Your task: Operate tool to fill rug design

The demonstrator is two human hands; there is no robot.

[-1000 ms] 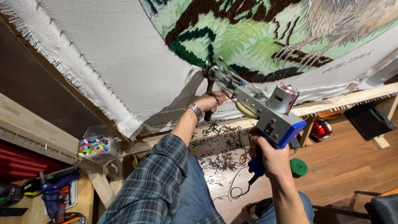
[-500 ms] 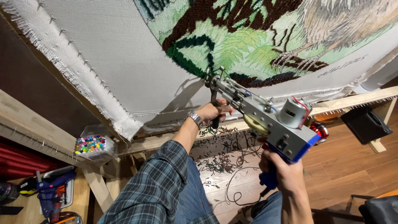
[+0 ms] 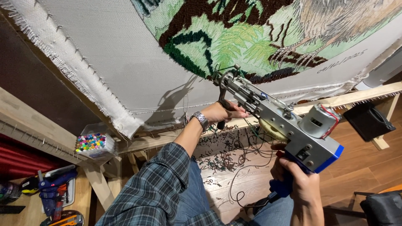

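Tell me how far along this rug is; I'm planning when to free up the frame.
Done: most of the picture on the stretched cloth is tufted in green and brown. In hand: the tufting gun, right hand on its blue grip, left hand on the front handle, tip at the dark lower edge. Left: the cloth around the picture is bare, and yarn clippings litter the floor.

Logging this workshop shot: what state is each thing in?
Tufting gun: held in both hands, tip at the cloth.
Left hand: gripping the front handle.
Right hand: gripping the blue rear grip.
Backing cloth: stretched on the frame, partly tufted.
Bead box: closed.
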